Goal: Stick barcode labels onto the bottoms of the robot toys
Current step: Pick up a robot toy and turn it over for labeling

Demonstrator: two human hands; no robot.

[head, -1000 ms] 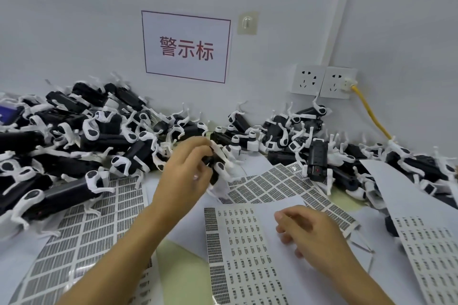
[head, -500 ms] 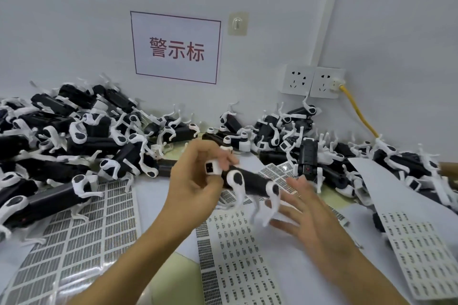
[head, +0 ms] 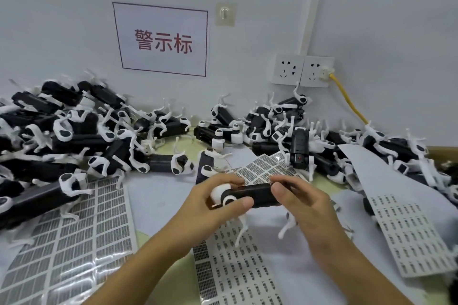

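A black robot toy point(head: 252, 195) with white joints is held lengthwise above the middle of the table, its white legs dangling below it, gripped at both ends: the left hand point(head: 210, 208) curls its fingers and thumb around the rounded white end, and the right hand point(head: 301, 202) pinches the other end between thumb and fingers. Holding it by both ends probably lets the person roll the body over to bring its underside up for a label; whether a label is already on the toy or on a fingertip cannot be told. Directly beneath lies a sheet of barcode labels point(head: 238, 277), close at hand for peeling, with another label sheet point(head: 69, 238) to the left and a third sheet point(head: 411, 233) to the right. Behind, a heap of the same robot toys point(head: 74, 131) runs along the white wall, under a sign with red characters point(head: 162, 39) and beside two wall sockets point(head: 303, 70) with a yellow cable point(head: 347, 99) plugged in. Half a second ago only the left hand held the toy, higher up, while the right reached toward it with fingers spread; now both hands grip it and it sits lower and nearer the person
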